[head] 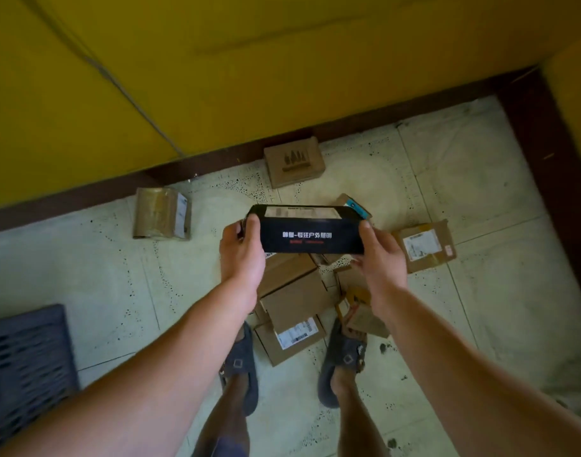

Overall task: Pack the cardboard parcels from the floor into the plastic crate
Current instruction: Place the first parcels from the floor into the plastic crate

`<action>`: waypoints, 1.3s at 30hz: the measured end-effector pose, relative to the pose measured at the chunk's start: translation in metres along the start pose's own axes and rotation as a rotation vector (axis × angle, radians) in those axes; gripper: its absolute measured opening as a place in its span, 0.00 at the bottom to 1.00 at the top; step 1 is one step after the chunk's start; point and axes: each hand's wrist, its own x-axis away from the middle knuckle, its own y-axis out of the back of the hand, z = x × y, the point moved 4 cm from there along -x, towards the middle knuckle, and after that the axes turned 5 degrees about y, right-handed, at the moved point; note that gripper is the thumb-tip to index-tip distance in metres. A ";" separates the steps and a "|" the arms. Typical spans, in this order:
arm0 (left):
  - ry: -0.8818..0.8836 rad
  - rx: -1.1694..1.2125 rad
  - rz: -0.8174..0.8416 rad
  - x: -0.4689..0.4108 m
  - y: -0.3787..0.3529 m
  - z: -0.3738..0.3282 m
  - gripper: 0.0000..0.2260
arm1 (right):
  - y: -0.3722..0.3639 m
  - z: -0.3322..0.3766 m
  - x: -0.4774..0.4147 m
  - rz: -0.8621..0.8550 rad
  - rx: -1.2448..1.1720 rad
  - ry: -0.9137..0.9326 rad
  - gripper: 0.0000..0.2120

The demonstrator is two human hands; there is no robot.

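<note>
A long black box with white lettering and a shipping label on top is held in the air at its two ends. My left hand grips its left end and my right hand grips its right end. Below it, several brown cardboard parcels lie heaped on the floor between my feet. A taped parcel lies to the left, one with a printed logo stands by the wall, and a flat labelled one lies to the right. The dark plastic crate shows at the lower left edge.
A yellow wall with a dark brown skirting board closes the far side and the right. A thin cable runs down the wall. The floor is pale speckled tile. My feet in dark slippers stand beside the heap.
</note>
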 end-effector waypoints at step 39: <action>-0.151 0.934 -0.593 0.474 0.554 0.266 0.14 | -0.116 -0.016 0.641 0.964 0.208 0.462 0.11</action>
